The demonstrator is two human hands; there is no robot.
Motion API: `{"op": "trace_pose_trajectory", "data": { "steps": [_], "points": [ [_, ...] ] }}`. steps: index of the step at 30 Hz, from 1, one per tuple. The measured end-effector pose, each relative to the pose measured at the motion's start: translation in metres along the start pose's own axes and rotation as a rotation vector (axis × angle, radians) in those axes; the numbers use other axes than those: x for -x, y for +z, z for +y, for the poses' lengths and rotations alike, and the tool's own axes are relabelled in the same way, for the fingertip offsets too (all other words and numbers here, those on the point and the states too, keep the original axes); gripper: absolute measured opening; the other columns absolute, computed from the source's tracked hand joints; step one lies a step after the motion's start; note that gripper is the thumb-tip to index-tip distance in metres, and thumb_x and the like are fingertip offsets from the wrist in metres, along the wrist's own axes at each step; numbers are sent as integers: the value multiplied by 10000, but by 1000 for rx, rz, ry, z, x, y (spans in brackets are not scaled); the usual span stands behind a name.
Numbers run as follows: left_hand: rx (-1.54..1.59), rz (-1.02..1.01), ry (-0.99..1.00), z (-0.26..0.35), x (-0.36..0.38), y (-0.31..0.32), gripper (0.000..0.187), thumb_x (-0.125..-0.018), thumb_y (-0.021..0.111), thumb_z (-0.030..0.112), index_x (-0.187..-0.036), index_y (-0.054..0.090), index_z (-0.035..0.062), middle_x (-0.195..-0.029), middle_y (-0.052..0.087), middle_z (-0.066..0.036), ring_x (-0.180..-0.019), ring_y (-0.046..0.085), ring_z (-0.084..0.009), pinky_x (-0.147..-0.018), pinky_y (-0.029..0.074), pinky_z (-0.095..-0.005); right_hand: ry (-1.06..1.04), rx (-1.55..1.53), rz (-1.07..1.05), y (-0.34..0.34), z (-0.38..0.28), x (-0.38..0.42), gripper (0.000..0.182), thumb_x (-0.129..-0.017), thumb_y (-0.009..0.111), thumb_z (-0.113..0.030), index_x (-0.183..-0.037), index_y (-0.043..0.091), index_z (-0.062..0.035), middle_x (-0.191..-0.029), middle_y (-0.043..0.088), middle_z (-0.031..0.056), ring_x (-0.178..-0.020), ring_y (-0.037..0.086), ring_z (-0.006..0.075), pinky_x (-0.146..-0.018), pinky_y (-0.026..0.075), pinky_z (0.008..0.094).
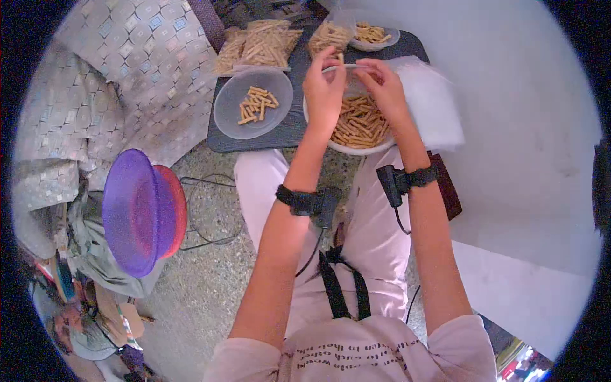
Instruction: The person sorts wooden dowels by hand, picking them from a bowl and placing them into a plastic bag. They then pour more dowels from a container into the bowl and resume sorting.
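Both hands are raised over a white bowl [363, 151] of brown stick-shaped snacks [359, 124]. My left hand [326, 86] is at the bowl's far left rim, its fingers curled around the edge of a clear plastic bag [330, 35] with sticks inside. Opposite it, my right hand [380, 86] has thumb and fingers pinched together near the far rim; what they hold, if anything, is too small to make out. To the left, a translucent plate [229, 111] carries a small pile of sticks [258, 105].
Filled bags [264, 44] lie at the back left of the dark table [219, 141]. A small bowl [375, 43] of sticks is at the back. White plastic sheets [433, 105] lie on the right. Purple [130, 210] and red [172, 210] basins stand left.
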State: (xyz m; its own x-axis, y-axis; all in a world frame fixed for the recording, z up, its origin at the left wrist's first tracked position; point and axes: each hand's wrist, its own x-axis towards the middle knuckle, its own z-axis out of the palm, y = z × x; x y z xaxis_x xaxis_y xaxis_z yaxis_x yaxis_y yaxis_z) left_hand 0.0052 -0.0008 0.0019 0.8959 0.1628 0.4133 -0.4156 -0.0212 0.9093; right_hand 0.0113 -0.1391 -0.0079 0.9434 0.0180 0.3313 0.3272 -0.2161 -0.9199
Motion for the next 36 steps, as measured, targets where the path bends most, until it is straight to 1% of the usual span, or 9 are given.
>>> {"op": "trace_pose_trajectory", "data": {
  "steps": [4, 5, 8, 13, 19, 22, 25, 28, 36],
  "points": [
    [134, 248, -6, 8, -1, -6, 234, -844, 541, 8, -1072, 593, 11, -976, 493, -93, -822, 558, -153, -662, 549, -257, -24, 826, -383, 9, -1, 13, 265, -821, 609, -293, -1008, 651, -110, -947, 658, 95, -881, 615, 255, -743, 480, 379],
    [186, 300, 2, 10, -1, -6, 227, -846, 528, -4, -1064, 592, 7, -975, 483, -91, -826, 544, -154, -669, 548, -262, -111, 860, -345, 13, 0, 19, 273, -820, 586, -336, -999, 666, -146, -927, 654, 121, -861, 599, 323, -753, 475, 411],
    [21, 543, 177, 7, 1, -12, 185, -851, 522, -12, -1024, 588, -3, -973, 489, -90, -858, 526, -181, -734, 507, -297, -270, 907, -323, 11, 5, 21, 242, -819, 593, -302, -995, 673, -156, -924, 657, 117, -857, 600, 312, -738, 483, 396],
    [-259, 805, 400, 4, -2, -24, 138, -878, 541, 41, -1000, 587, -3, -955, 541, -97, -891, 505, -208, -812, 410, -327, -10, 387, -217, 9, 8, 8, 223, -840, 610, -244, -991, 668, -89, -982, 657, 59, -867, 596, 187, -785, 469, 317],
    [-40, 932, 157, 16, 3, -24, 237, -921, 507, 111, -1133, 540, 12, -987, 544, -86, -848, 482, -160, -756, 413, -323, -50, 21, -108, 2, -4, 5, 238, -852, 627, -179, -1051, 627, -47, -988, 646, 35, -868, 573, 104, -810, 451, 247],
    [27, 875, 135, 21, 4, -16, 301, -918, 507, 112, -1200, 502, 8, -954, 552, -71, -817, 505, -141, -708, 444, -288, -32, -138, -56, 3, -6, 4, 253, -831, 657, -185, -1033, 628, -36, -959, 656, 53, -884, 592, 124, -806, 470, 265],
    [131, 308, 0, 9, -2, -12, 352, -897, 536, 104, -1231, 492, 1, -954, 579, -72, -792, 559, -137, -676, 472, -254, 11, -260, 10, 2, -10, 3, 243, -824, 665, -178, -1005, 633, -21, -935, 661, 66, -872, 604, 131, -795, 483, 270],
    [86, -87, 68, 19, 4, 6, 333, -864, 585, 110, -1177, 550, 4, -953, 618, -78, -791, 601, -131, -687, 490, -246, 30, -316, 60, -4, -10, 3, 224, -835, 652, -171, -994, 634, -14, -918, 661, 66, -847, 609, 127, -781, 487, 265],
    [-63, -185, 63, 12, -1, 3, 222, -808, 652, 122, -1012, 654, 34, -922, 663, -59, -757, 615, -108, -684, 475, -241, 10, -257, 127, -6, -8, 0, 241, -856, 626, -185, -1005, 636, 4, -925, 659, 55, -855, 611, 135, -785, 486, 267]
  ]
}}
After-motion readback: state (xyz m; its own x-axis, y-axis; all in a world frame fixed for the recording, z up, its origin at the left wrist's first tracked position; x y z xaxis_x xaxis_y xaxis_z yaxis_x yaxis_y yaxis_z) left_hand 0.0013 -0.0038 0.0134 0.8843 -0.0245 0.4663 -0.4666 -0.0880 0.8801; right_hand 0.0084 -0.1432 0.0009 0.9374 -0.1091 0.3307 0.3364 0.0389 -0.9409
